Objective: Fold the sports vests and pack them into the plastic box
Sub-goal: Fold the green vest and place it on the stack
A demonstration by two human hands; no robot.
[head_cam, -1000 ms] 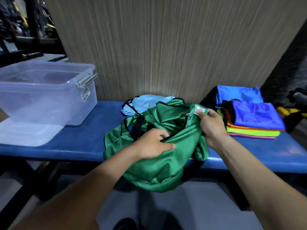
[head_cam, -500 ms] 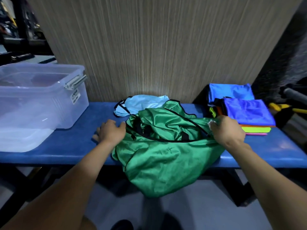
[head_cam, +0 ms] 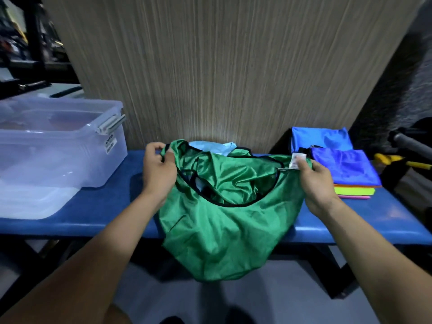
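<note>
A green sports vest (head_cam: 222, 218) with black trim hangs spread between my hands over the front edge of the blue bench (head_cam: 98, 211). My left hand (head_cam: 159, 169) pinches its left shoulder strap. My right hand (head_cam: 315, 178) grips its right shoulder by the white label (head_cam: 296, 160). Behind the green vest a light blue vest (head_cam: 210, 146) lies crumpled and mostly hidden. The clear plastic box (head_cam: 58, 146) stands open at the bench's left end.
A stack of folded vests (head_cam: 346, 169), blue on top over orange, yellow-green and pink, sits at the bench's right end. A box lid (head_cam: 30, 202) lies under the box. A wood-grain wall (head_cam: 222, 66) backs the bench. Yellow-handled equipment (head_cam: 397, 160) lies far right.
My left hand moved from the bunched cloth out to the left strap and lifted it. Both hands rose and drew apart, spreading the green vest open.
</note>
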